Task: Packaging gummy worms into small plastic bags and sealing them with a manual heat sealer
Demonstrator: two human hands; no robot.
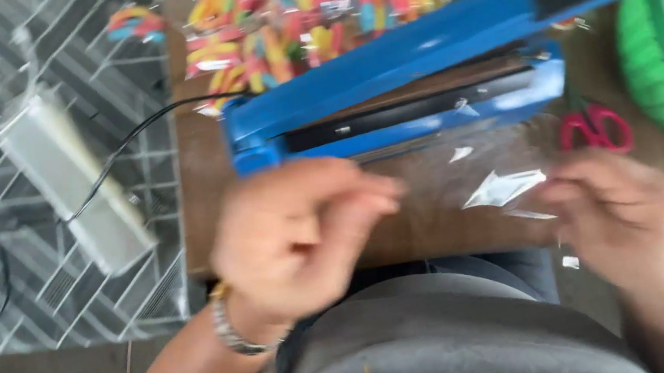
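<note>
I'm between seals, I judge: my left hand is loosely curled and holds nothing, while my right hand pinches a thin clear plastic film lying at its nine o'clock. The blue hinged heat sealer stands open at twelve o'clock; next I'd need the film's edge laid flat on its bar.

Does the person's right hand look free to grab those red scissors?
Probably yes: the right hand lies just below the red scissors on the table, nothing between them, though it seems to pinch clear film.
</note>
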